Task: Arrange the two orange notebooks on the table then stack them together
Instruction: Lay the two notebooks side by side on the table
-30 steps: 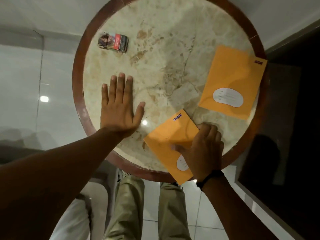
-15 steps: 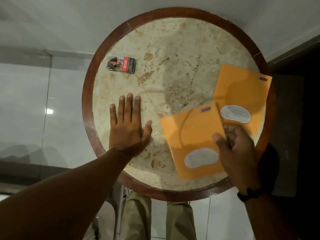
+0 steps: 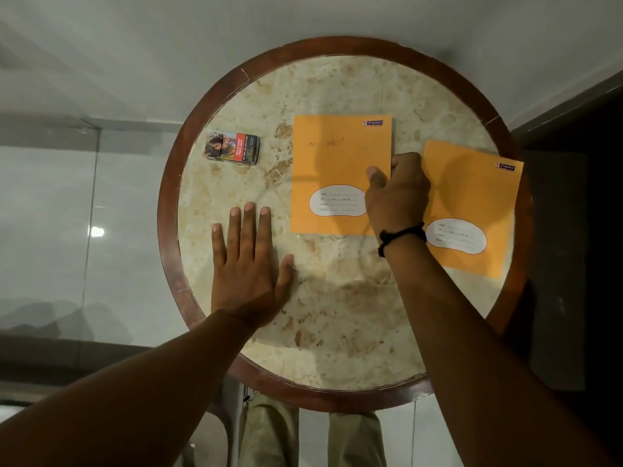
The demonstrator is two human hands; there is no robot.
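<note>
The right hand (image 3: 396, 193) pinches the centre notebook (image 3: 337, 163) by its edge to square it beside the other notebook (image 3: 472, 203); the left hand (image 3: 249, 264) lies flat, fingers spread, bracing on the surface (image 3: 337, 315).

The table (image 3: 337, 332) has a cream marble top mottled with tan and brown veins, ringed by a dark reddish-brown wooden rim. Both notebooks, the middle one (image 3: 337, 156) and the right one (image 3: 472, 190), are plain orange, each with a white bean-shaped label lined in dark print and a small blue-and-white logo at its top right corner. The pack (image 3: 232, 146) is black with a red band and a picture. The wristband (image 3: 401, 234) is black.
</note>
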